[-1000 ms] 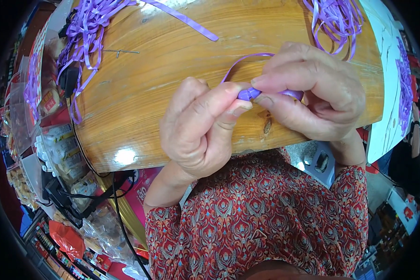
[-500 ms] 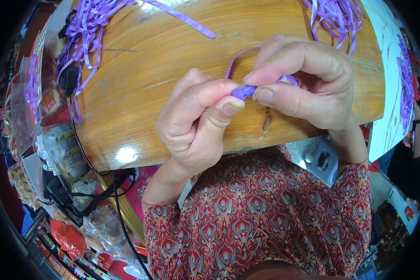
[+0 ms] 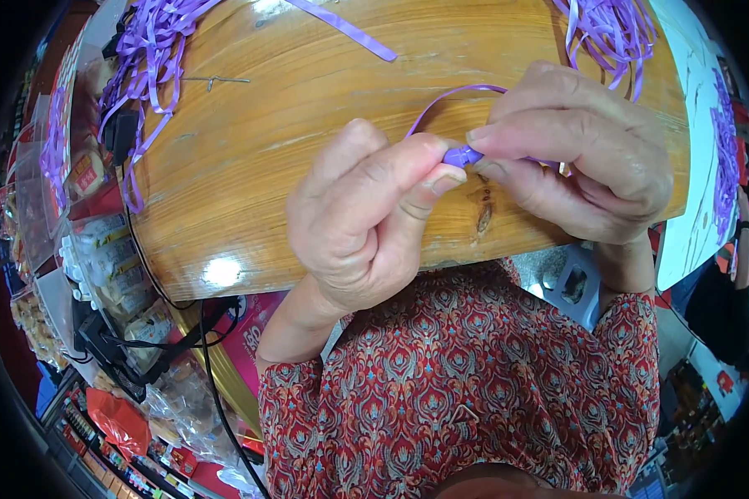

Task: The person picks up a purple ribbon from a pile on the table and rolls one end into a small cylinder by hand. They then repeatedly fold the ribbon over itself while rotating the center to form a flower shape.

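Between my two hands is a small purple knot of flat ribbon [image 3: 460, 156], folded into a tight bundle. My left hand [image 3: 366, 216] is closed, its thumb and forefinger pinching the knot's left side. Closed at the knot's right side, my right hand [image 3: 587, 154] grips the ribbon between thumb and fingertips. A narrow length of purple ribbon [image 3: 448, 94] arches behind the knot from one hand to the other. My fingers cover part of the knot and the ribbon's ends.
Purple ribbon heaps lie on the wooden table [image 3: 250, 166] at the far left [image 3: 154, 50] and far right [image 3: 612, 37]. A loose strip [image 3: 349, 32] and a thin wire tool [image 3: 215, 81] rest there too. Packaged goods [image 3: 112, 258] and black cables [image 3: 208, 374] crowd the left side.
Both hands have shifted right with the knot. My right fingers have drawn slightly farther from my left, and the ribbon loop behind has widened.
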Demonstrator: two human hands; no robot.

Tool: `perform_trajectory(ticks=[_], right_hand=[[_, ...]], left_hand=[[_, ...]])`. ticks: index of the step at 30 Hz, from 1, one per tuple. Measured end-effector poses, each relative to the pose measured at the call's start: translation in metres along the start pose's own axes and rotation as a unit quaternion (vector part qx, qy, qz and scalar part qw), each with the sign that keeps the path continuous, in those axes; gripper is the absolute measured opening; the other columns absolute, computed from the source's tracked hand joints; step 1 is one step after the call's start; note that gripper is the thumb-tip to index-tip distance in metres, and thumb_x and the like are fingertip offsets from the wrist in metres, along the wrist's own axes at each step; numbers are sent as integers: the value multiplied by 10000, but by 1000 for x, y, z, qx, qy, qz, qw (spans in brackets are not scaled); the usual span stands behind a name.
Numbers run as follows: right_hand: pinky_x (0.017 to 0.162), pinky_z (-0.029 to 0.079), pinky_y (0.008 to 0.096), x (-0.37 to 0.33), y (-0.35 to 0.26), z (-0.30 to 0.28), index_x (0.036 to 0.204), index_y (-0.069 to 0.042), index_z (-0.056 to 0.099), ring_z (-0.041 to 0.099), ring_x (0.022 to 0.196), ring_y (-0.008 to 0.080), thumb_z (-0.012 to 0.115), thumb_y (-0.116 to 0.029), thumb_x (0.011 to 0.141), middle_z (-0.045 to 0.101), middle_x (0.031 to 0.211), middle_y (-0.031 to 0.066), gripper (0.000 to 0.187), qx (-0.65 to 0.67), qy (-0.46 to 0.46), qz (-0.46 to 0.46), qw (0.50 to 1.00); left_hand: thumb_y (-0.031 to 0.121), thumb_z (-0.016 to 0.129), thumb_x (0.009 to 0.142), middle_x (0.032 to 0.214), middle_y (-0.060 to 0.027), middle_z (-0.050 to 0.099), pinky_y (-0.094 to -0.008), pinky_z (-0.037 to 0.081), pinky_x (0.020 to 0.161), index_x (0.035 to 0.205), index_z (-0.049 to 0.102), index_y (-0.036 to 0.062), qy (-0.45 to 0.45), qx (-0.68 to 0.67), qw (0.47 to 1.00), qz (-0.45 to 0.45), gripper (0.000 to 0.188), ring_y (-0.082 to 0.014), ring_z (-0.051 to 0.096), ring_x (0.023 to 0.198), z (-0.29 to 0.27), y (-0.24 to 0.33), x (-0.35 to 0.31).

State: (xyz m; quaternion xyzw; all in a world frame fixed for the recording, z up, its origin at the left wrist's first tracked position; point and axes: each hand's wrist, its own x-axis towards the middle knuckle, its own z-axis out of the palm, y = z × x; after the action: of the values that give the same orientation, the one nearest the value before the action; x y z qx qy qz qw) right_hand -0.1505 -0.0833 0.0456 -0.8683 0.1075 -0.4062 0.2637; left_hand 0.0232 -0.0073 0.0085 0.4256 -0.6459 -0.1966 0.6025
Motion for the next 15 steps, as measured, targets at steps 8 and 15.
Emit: perform_trajectory(ticks=[8, 15], right_hand=[[467, 391, 262, 1, 0, -2, 846, 67, 625, 554, 576, 187, 676, 103, 618, 595, 723, 143, 236, 65, -23, 59, 996], [494, 395, 266, -1, -1, 0, 848, 52, 630, 569, 597, 188, 691, 88, 627, 602, 732, 135, 232, 101, -33, 79, 991]], left_hand=[[-3, 729, 681, 699, -80, 602, -250, 326, 439, 875, 637, -34, -21, -6, 999, 28, 217, -138, 425, 519, -1, -2, 0], [5, 719, 701, 698, -85, 603, -242, 348, 465, 876, 638, -36, -9, -83, 997, -6, 197, -142, 450, 539, -1, -4, -4]])
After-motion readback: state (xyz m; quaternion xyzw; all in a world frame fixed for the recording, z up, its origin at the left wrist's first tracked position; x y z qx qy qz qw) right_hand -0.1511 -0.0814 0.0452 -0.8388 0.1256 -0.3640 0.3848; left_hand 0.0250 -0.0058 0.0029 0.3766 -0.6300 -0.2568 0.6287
